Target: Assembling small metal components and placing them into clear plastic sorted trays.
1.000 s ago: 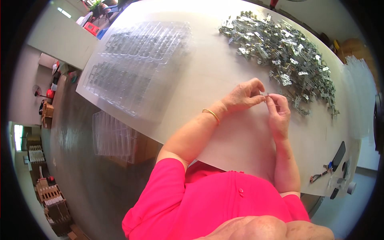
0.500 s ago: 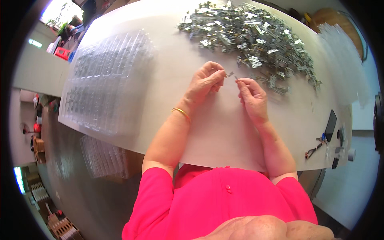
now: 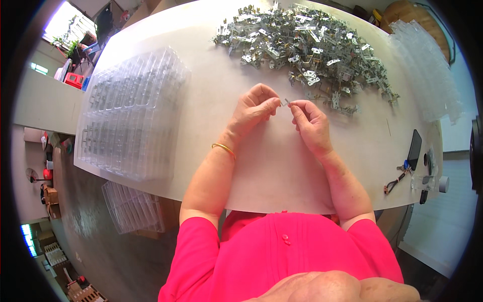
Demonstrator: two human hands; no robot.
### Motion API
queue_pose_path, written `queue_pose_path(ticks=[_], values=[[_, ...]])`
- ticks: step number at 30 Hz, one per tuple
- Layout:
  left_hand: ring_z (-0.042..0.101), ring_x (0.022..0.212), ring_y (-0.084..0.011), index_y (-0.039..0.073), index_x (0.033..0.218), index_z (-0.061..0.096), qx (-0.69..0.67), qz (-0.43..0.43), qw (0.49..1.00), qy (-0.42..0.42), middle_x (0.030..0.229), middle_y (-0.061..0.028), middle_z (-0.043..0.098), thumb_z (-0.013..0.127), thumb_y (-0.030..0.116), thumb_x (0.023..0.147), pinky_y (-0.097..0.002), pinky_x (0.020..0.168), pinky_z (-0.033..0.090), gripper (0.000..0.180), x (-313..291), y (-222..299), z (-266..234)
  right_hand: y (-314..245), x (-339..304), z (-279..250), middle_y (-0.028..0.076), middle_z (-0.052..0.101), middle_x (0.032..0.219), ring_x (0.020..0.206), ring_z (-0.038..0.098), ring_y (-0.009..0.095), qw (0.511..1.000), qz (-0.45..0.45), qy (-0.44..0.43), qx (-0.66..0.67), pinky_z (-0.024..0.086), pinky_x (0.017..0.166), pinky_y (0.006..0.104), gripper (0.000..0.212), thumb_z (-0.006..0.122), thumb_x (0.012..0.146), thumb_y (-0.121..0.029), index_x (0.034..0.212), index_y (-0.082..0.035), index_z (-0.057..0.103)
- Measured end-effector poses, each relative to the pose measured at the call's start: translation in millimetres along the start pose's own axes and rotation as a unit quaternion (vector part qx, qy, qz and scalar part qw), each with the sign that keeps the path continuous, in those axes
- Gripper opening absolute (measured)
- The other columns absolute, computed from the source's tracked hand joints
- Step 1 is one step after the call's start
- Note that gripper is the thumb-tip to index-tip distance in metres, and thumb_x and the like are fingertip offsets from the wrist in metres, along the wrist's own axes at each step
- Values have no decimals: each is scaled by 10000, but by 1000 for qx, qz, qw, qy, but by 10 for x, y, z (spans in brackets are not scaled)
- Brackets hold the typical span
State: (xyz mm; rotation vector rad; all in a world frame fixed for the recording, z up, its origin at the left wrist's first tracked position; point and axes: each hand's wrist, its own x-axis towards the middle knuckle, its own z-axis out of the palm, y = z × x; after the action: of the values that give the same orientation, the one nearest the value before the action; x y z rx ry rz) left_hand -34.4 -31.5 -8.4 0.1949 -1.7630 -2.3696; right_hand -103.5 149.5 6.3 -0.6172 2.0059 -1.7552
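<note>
Over the middle of the table, my left hand and my right hand are close together, fingertips almost meeting. Both pinch at small grey metal pieces between them. The pieces touch or overlap, and where one ends and the other begins is too small to tell. Beyond my hands lies a large heap of small metal brackets, silver with some brassy bits. The heap's nearest loose parts are just past my right hand.
Stacked clear plastic trays holding metal parts stand at the left. More clear trays sit below the table edge. Clear plastic sheets lie at the far right. Nearer are a phone, keys and a thin rod.
My hands have come closer together, and the metal pieces, apart before, now meet between my fingertips. The whole view has shifted slightly.
</note>
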Motion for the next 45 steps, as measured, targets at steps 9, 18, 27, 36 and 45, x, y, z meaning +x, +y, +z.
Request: queue_pose_path(ticks=[9, 18, 27, 36, 45], values=[[591, 785, -62, 42, 1049, 538, 40, 3, 999, -35, 901, -6, 642, 702, 98, 910, -215, 679, 482, 222, -34, -26, 110, 17, 49, -67, 39, 654, 863, 724, 622, 107, 973, 99, -76, 193, 524, 665, 251, 209, 524, 1008, -151, 1158, -19, 583], [519, 689, -25, 49, 1011, 509, 163, 60, 983, -59, 766, 35, 553, 701, 53, 896, -206, 583, 420, 224, -95, 13, 235, 78, 62, -51, 11, 655, 959, 802, 626, 91, 979, 92, -75, 164, 530, 711, 249, 168, 590, 997, -201, 1093, -66, 616], [589, 565, -184, 43, 984, 523, 396, 286, 870, 61, 688, -76, 585, 762, 82, 814, -318, 530, 483, 296, -100, -67, 289, 201, 98, 8, -1, 652, 974, 820, 623, 70, 982, -21, -31, 186, 541, 747, 234, 128, 600, 994, -149, 1078, -54, 622], [623, 605, -233, 34, 1051, 526, 421, 284, 859, 58, 722, -86, 617, 739, 156, 826, -356, 564, 505, 333, -157, -37, 336, 186, 58, -57, 21, 649, 870, 743, 627, 88, 987, -25, -15, 157, 566, 693, 261, 109, 577, 1002, -126, 1046, -35, 617], [652, 793, -143, 27, 1386, 479, 27, -25, 994, -101, 1063, -107, 655, 548, 134, 934, -284, 762, 528, 470, -132, 78, 166, 40, 143, -54, 63, 674, 892, 724, 676, 141, 980, -57, 27, 187, 565, 666, 267, 116, 577, 1000, -114, 1057, -15, 600]])
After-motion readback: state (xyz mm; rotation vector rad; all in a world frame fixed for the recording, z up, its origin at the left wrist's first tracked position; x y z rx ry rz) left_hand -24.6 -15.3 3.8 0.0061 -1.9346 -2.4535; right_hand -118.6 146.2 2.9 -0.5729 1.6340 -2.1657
